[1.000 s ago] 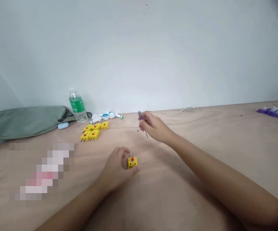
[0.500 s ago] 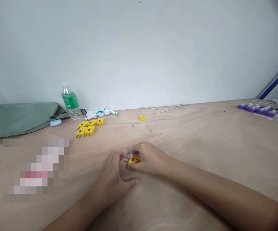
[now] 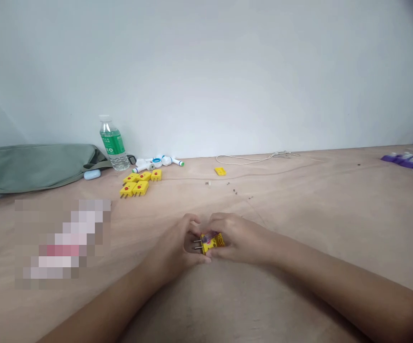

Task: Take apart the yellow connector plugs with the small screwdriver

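Note:
A small yellow two-pin plug with a printed cartoon face sits between my hands, its metal prongs pointing left. My right hand grips its right end between thumb and fingers. From the other side, my left hand curls round the prong end, thumb at the near corner and fingertips at the far corner. A purplish see-through piece lies along the plug's far side, partly behind my right fingers; what it is I cannot make out.
Several yellow plugs stand back left, near white fan-like parts, a water bottle and a green bag. Beyond my hands lie a yellow cover, tiny screws and a white cord. Purple items line the far right.
My left hand has closed in on the plug's prong end, its thumb now at the plug. The plug has turned so that more of its face shows. The view has shifted left.

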{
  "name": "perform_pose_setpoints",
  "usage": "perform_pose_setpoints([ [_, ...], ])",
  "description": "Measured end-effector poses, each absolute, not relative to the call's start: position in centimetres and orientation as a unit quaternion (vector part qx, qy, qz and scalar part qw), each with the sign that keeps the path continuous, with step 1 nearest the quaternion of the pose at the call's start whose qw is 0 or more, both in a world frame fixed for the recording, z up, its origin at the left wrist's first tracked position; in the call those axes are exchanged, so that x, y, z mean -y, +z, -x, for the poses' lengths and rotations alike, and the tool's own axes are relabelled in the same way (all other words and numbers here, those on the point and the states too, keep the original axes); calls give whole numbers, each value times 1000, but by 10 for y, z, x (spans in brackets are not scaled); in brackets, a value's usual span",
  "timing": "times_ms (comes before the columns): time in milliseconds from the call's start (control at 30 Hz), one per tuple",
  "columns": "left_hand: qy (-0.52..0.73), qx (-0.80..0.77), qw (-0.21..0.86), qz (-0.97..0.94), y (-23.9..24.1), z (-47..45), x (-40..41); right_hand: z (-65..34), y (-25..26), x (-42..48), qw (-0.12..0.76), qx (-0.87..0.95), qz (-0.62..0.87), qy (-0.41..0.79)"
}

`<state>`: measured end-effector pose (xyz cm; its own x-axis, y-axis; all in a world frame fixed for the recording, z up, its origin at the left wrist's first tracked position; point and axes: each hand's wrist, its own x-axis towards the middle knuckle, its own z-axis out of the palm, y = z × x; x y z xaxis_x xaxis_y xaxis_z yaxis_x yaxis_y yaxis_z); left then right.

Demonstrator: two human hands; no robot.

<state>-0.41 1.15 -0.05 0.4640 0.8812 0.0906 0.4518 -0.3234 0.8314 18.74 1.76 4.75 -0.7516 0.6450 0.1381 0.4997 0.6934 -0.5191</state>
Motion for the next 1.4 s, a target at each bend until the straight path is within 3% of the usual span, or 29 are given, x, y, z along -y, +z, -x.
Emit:
perform_pose_setpoints([
  [233, 305, -418, 376, -769, -3, 5, -10, -193, 54, -21, 163, 894, 323, 265],
  [533, 338, -488, 299, -747, -5, 7, -12, -216, 56, -52, 318, 820, 432, 200],
  [733, 315, -505, 288, -750, -7, 7, -12, -247, 61, -84, 374, 687, 541, 308],
  [867, 313, -506, 288, -750, -7, 8, -12, -257, 63, -105, 382, 666, 563, 307],
  [1067, 316, -502, 291, -751, -8, 8, -11, -250, 68, -142, 321, 688, 599, 255],
  [1400, 326, -501, 314, -737, -4, 7, -11, -187, 66, -224, 97, 727, 653, 190],
])
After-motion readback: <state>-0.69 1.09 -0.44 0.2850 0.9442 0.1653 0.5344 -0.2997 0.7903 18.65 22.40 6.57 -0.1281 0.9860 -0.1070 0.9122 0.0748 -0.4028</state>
